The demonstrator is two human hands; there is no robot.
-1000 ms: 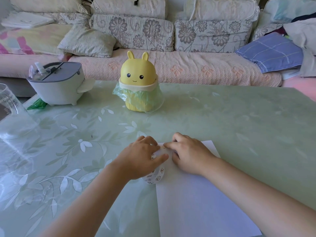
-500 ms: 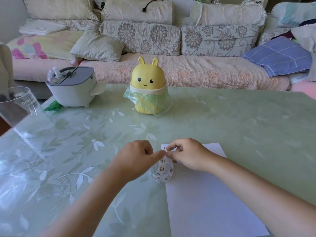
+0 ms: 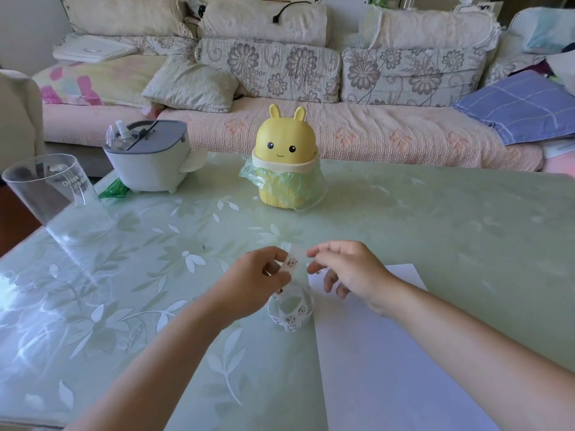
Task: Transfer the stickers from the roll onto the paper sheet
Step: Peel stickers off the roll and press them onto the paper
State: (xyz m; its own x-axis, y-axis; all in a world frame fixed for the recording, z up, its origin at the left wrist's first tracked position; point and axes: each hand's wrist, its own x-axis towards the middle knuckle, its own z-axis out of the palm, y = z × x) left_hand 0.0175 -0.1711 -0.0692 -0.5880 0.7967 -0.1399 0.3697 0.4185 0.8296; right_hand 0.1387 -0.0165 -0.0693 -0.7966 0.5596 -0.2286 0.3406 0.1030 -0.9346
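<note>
A white sticker roll [image 3: 291, 311] with small cartoon prints stands on the table just left of the white paper sheet [image 3: 389, 353]. My left hand [image 3: 258, 281] pinches the roll's loose strip [image 3: 291, 263] between thumb and fingers and holds it up above the roll. My right hand [image 3: 348, 272] hovers over the sheet's far left corner. Its fingers are loosely curled, with forefinger and thumb apart just right of the strip and nothing between them. A small printed spot [image 3: 321, 269] shows at that corner by my thumb; I cannot tell if it is a sticker.
A yellow bunny-shaped bin [image 3: 284, 157] with a green bag stands mid-table. A grey-white box [image 3: 147, 160] sits at the back left, with a clear plastic cup [image 3: 53, 194] at the left edge. The sofa runs behind the green glass table [image 3: 435, 228].
Both hands rose from the sheet's corner. My left hand lifted the strip off the roll, and my right hand let go and drew slightly right. The camera tilted up.
</note>
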